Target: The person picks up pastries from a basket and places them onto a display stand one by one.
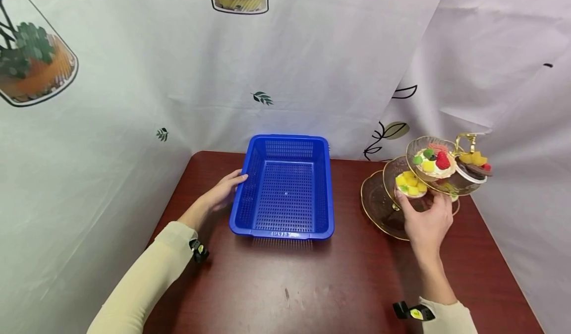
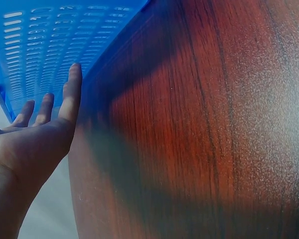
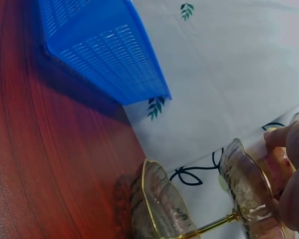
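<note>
1. The left hand [image 1: 221,193] rests against the left wall of a blue perforated plastic basket [image 1: 285,190]. Its fingers are straight and together, the tips touching the basket's upper rim; it grips nothing.
2. The left wrist view shows the same contact: the straight fingers [image 2: 72,94] lie flat along the slotted blue wall [image 2: 45,45], above the red-brown wooden table [image 2: 199,129].
3. The basket stands upright at the middle of the table [image 1: 312,284], near its back edge, with nothing inside.
4. The right hand [image 1: 427,221] reaches up to a three-tier glass dessert stand [image 1: 379,202] with gold rims, at the table's right side and well apart from the basket.
5. Its fingers are at the middle tier, beside a small tart topped with yellow fruit cubes [image 1: 410,184]. Whether they pinch the tart or only touch it, I cannot tell.
6. The top tier carries a cream tart with a strawberry [image 1: 433,161] and a chocolate-based tart [image 1: 474,166].
7. A white curtain printed with plants [image 1: 285,61] hangs behind the table.
</note>
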A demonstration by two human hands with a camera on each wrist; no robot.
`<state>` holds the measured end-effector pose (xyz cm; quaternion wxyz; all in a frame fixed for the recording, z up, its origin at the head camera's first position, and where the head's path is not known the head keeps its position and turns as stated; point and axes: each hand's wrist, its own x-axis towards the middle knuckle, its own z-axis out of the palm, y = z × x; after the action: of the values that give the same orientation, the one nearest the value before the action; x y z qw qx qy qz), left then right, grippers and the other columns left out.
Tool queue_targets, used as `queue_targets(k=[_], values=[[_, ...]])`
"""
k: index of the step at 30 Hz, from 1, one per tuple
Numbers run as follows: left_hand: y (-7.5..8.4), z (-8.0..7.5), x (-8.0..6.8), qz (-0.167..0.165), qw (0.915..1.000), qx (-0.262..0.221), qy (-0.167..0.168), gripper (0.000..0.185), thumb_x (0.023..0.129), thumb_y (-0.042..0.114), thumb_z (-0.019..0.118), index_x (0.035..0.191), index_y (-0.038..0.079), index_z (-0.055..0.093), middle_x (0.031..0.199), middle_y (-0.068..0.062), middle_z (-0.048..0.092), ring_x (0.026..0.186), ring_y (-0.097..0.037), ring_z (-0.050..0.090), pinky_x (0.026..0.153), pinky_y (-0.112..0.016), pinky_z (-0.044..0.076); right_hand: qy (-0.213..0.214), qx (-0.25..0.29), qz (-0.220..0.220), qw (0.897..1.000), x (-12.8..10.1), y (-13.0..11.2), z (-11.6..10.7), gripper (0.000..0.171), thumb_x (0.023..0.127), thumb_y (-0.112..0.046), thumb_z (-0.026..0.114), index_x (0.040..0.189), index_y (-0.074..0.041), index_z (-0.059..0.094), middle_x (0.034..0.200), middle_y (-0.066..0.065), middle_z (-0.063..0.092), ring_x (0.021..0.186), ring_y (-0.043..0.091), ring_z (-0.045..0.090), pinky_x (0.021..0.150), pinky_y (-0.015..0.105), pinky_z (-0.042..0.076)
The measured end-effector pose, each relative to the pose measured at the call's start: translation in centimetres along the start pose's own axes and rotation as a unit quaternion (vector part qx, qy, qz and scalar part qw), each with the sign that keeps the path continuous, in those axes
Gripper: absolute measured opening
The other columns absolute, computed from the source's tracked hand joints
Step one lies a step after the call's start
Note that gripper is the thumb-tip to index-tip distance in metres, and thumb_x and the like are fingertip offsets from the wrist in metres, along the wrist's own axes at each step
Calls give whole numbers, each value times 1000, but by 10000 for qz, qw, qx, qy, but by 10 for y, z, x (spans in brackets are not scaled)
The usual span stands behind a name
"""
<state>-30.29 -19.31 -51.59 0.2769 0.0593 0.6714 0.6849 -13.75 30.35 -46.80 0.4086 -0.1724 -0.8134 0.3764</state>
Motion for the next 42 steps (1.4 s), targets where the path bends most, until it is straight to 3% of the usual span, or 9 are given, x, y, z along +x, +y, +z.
queue_targets(k=[6,15,19,22,24,35,42], values=[[2,2,-1,-39,10000,-14,53,57,113,38,52,161,12,34,152,-28,51,121,-31,65,94,-44,59,78,-62,11,9999,-2,4,1,61,78,-24,96,124,5,70,114,26,66,104,34,62,88,25,39],[1,4,-2,-11,9999,124,37,61,113,39,51,163,12,31,153,-28,51,121,-30,66,95,-44,59,105,9,98,9999,-1,7,2,61,81,-24,95,126,7,68,118,27,64,103,28,60,86,14,41],[1,5,-3,27,9998,179,44,61,113,40,50,163,11,30,153,-29,50,120,-30,66,94,-43,59,-3,-33,57,10000,-1,8,0,63,80,-25,95,127,6,66,120,28,62,112,38,59,98,35,49],[0,6,-4,48,9998,173,63,61,114,39,49,163,10,30,153,-30,50,122,-32,66,94,-44,59,-107,-101,-76,9999,1,9,-1,64,80,-25,94,126,7,64,121,30,61,120,48,56,103,61,42],[0,6,-4,47,9999,132,73,61,114,38,49,163,9,30,153,-31,50,122,-33,65,95,-44,59,-151,-127,-140,9997,1,10,-2,64,80,-25,93,126,8,64,122,31,61,122,50,54,104,64,39],[2,6,-6,32,9999,87,139,60,114,37,49,163,9,30,153,-30,50,121,-31,66,94,-42,59,-479,-331,-169,9982,-1,8,-14,64,81,-23,91,128,11,64,126,34,60,125,51,52,104,68,38],[1,7,-7,47,9999,121,71,63,114,38,49,164,7,28,155,-32,47,124,-32,64,94,-42,59,-280,-239,-110,9993,-6,7,-24,58,83,-21,90,125,11,64,114,31,61,109,47,57,94,55,42]])
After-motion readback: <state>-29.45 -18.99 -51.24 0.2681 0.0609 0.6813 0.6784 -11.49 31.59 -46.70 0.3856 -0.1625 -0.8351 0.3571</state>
